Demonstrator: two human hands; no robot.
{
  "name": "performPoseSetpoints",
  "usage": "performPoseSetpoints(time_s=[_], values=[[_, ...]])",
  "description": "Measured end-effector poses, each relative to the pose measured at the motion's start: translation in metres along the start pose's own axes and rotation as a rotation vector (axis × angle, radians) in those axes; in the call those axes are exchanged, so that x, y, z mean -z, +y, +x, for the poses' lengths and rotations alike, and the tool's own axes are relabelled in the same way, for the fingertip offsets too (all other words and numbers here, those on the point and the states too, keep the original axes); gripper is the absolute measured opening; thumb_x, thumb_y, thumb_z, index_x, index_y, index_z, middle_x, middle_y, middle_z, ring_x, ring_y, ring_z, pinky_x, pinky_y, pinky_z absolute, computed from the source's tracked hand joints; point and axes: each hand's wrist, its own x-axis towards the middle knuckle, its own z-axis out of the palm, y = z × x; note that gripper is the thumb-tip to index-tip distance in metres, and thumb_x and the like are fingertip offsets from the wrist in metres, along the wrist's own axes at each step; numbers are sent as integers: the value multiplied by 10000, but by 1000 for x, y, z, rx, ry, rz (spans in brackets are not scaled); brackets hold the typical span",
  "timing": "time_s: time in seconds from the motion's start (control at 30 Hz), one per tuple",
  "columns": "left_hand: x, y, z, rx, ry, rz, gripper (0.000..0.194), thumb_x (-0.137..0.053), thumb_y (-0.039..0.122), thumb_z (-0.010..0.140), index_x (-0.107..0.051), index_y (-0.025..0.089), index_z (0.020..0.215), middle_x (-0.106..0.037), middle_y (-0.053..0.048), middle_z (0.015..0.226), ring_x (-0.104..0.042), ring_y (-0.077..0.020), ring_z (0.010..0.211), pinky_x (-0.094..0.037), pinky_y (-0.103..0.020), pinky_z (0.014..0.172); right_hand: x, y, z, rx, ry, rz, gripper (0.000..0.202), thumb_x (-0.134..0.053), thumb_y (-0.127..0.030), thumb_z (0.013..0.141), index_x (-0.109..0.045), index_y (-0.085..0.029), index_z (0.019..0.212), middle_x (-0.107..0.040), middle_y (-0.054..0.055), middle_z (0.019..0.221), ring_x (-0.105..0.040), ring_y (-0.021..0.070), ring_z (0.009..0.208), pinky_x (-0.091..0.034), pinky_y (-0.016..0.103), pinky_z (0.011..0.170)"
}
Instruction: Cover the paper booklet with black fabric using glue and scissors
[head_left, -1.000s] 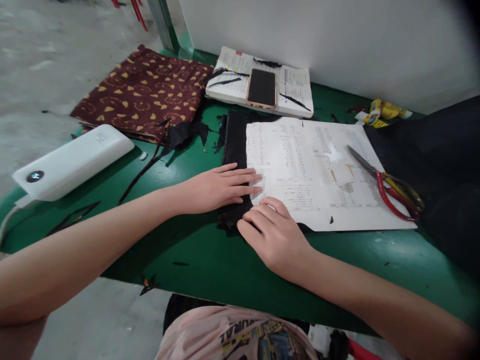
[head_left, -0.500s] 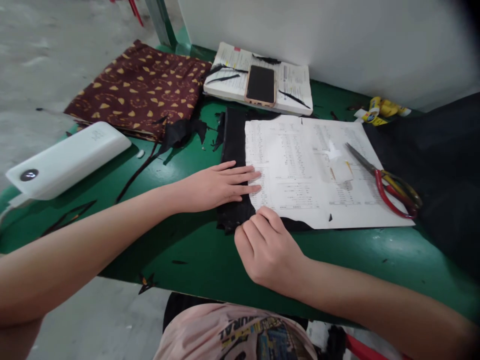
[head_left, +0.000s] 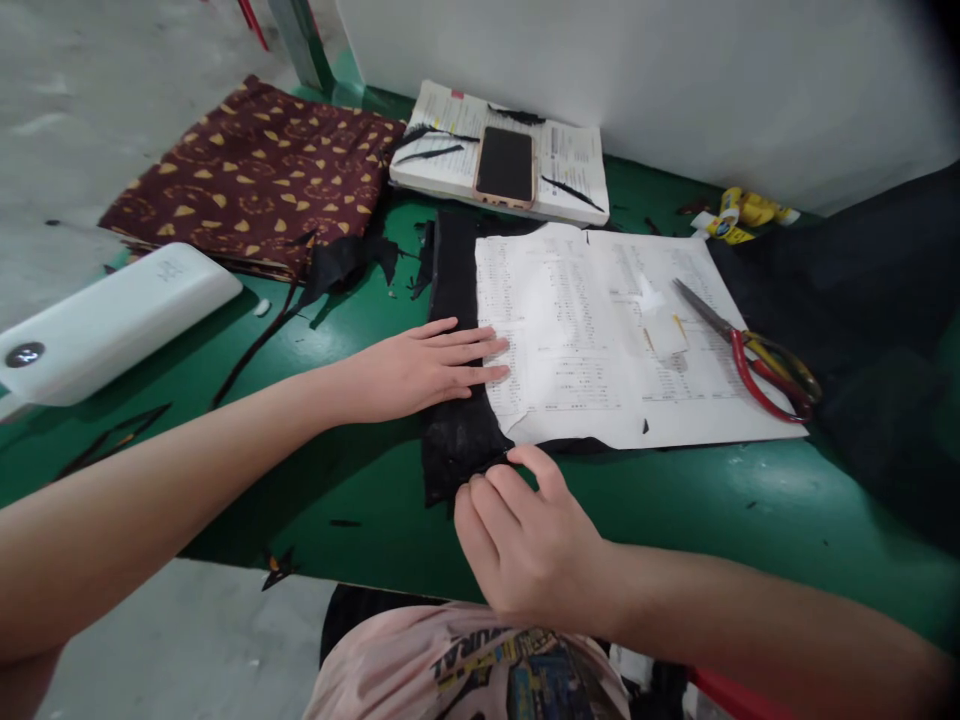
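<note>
Under my left hand [head_left: 424, 372] lie the left edge of a printed white sheet [head_left: 555, 350] and a strip of black fabric [head_left: 454, 285]; the fingers are stretched out flat. The black fabric runs beneath the sheet and shows along its left and front edges. My right hand [head_left: 525, 525] is closed at the fabric's front edge, with the fabric pinched between thumb and fingers. On the sheet's right side rest scissors [head_left: 739, 350] with red handles. A small clear packet [head_left: 664, 335] and a white paper scrap [head_left: 646, 293] lie beside the blades.
A white power bank [head_left: 112, 325] stands at the left of the green table [head_left: 360, 470], near a maroon patterned cloth [head_left: 262, 175]. Behind are an open book [head_left: 574, 165] bearing a phone [head_left: 506, 165], and yellow tubes [head_left: 750, 212]. Dark fabric [head_left: 862, 330] covers the right side.
My right hand has moved down towards me, drawing the front edge of the black fabric out from under the sheet. My left hand stays flat. The view has shifted slightly.
</note>
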Motion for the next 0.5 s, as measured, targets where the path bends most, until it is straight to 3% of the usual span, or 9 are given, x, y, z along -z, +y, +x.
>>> performPoseSetpoints(time_s=[0.13, 0.27, 0.37, 0.5], values=[[2, 2, 0, 10, -4, 5, 466, -288, 340, 1041, -244, 368, 1504, -174, 53, 1614, -122, -129, 1497, -47, -353, 1217, 9, 14, 2, -38, -15, 60, 213, -479, -115, 893, -679, -167, 842, -698, 49, 822, -553, 172, 742, -418, 429, 865], [1, 2, 0, 4, 19, -5, 458, -295, 345, 1040, -273, 354, 1498, -213, 39, 1607, -154, -134, 1492, -61, -346, 1217, 15, 30, -2, -123, -68, 141, 207, -510, -118, 905, -652, -141, 1053, -700, 76, 1088, -585, 191, 898, -424, 398, 890], [1, 1, 0, -9, 34, 3, 455, -310, 339, 1037, -295, 348, 1492, -234, 35, 1602, -176, -141, 1489, -70, -350, 1218, 17, 43, -12, -213, -139, 157, 266, -561, -157, 904, -617, -91, 1157, -692, 105, 1089, -583, 215, 974, -440, 382, 872], [7, 2, 0, 0, -2, -3, 446, -310, 309, 1036, -320, 339, 1481, -230, 38, 1606, -177, -147, 1489, -94, -374, 1224, 16, 56, -25, -212, -150, 146, 209, -576, -132, 899, -648, -88, 1090, -703, 94, 1000, -584, 211, 949, -442, 380, 852]])
